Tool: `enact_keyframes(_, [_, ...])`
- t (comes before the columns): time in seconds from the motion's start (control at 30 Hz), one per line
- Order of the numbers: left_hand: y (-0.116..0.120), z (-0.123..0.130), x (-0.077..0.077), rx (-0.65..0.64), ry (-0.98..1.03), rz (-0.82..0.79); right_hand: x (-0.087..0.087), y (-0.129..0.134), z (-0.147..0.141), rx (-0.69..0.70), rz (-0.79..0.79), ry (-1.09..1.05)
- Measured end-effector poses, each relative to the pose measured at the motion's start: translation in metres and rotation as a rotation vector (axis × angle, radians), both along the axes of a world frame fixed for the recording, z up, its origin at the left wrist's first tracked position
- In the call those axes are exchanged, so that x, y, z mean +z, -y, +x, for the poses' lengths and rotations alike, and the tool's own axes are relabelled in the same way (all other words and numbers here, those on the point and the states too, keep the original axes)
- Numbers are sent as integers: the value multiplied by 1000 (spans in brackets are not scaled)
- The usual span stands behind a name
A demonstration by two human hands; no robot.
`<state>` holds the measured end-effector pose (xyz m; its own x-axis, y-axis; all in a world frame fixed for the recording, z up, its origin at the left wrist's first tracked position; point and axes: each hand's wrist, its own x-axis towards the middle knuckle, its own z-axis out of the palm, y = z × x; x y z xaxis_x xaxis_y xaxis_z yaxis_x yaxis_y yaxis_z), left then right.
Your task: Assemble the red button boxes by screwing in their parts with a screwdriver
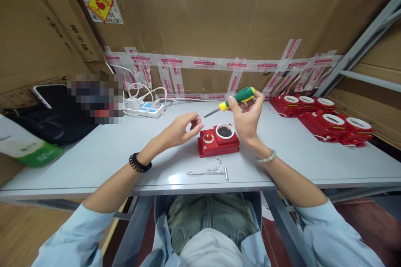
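My right hand (247,119) grips a green and yellow screwdriver (239,98) by its handle, its shaft pointing left and slightly down toward my left hand. My left hand (187,128) has its thumb and fingertips brought together near the screwdriver tip; whatever they pinch, if anything, is too small to make out. Below and between both hands lies a red box (217,146) with a white-ringed round opening and a small red dome on top. In front of it on the table are a small metal rod (226,173) and some small silvery parts (208,171).
Several red units with white rings (333,123) stand at the right back of the grey table (297,162). A white power strip (152,109) with cables is at the back left. Farther left are a black bag (73,123) and a green-white package (39,152). Cardboard (203,16) rises behind.
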<state>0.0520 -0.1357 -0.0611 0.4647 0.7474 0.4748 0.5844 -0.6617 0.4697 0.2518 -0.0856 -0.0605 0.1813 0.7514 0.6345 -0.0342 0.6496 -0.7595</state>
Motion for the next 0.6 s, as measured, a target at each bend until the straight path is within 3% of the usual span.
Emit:
enact_keyframes(0.1, [20,13,4,-236,-64,-145,6,2,4,-65,55,19])
enact_keyframes(0.2, [32,26,-5,-388,-237,-142,7,2,6,-104,104,53])
enact_keyframes(0.37, [35,33,-15,-387,-396,-111,4,5,4,-112,136,142])
enact_keyframes(0.5, [35,24,0,-368,-255,-141,8,10,5,-70,139,136])
enact_keyframes(0.6, [30,11,12,-205,-102,-37,15,18,6,-56,147,178])
